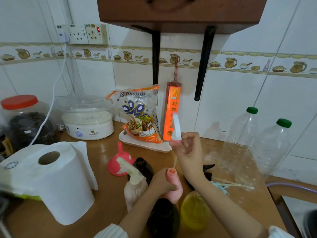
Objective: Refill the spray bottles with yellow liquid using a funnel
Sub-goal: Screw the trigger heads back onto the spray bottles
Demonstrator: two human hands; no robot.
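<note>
Right hand [187,146] pinches the white spray head [176,127], raised above the counter [103,212]; nozzle end points up, long axis near vertical, dip tube [174,163] trailing down to the open neck. Left hand [162,183] grips the pink spray bottle [173,184] by its neck, upright on the counter, just beside the bottle of yellow liquid [194,210]. Pink funnel [120,160] lies mouth-down behind, spout up.

Risks: the tube may drip on the counter; the narrow bottle may tip once released; the crowded neighbours could be knocked when reaching for the funnel.

A home kitchen: tiled wall [231,103], food steamer [88,121], rice bag [140,115]
</note>
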